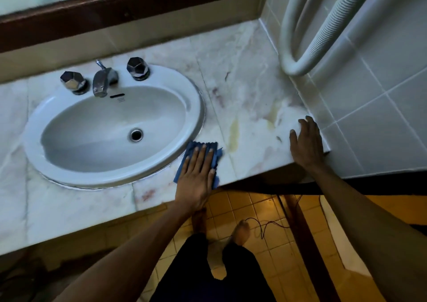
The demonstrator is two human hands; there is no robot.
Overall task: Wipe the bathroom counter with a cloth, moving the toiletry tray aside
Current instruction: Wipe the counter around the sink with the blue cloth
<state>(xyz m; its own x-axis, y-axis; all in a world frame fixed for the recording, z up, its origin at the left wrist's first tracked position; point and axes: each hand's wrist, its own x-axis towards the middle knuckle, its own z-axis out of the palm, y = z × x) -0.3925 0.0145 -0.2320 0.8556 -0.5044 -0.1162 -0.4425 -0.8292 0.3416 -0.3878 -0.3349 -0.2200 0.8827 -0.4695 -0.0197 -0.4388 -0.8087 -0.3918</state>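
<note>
- Far left: bare marble counter point(69, 209), pale and veined, nothing standing on it. We see no toiletry tray anywhere in view; it may be out of frame.
- Sink point(111, 167): white oval basin set into the counter, with a faucet point(102, 79) between two faceted knobs point(72, 81) at the back rim.
- Our left hand point(196, 174) lies flat, fingers spread, pressing the blue cloth point(213, 145) against the counter just beside the sink's right rim, near the front edge. It is a flat-palm press, not a clench; the cloth shows past the fingertips and along both sides of the hand.
- Middle right: yellowish stains point(234, 131) and reddish marks on the marble beyond the cloth, apparently not yet wiped.
- Our right hand point(307, 142) rests open and flat at the counter's right end, touching the tiled wall point(369, 116), holding nothing. We judge it to be bracing.
- A ribbed hose point(298, 42) loops down the wall above the far corner.
- Doing the step well, in our judgement: keep the palm's weight even, sweep in overlapping strokes from the sink rim rightward over the stains, follow the rim's curve, and refold the cloth when soiled.
</note>
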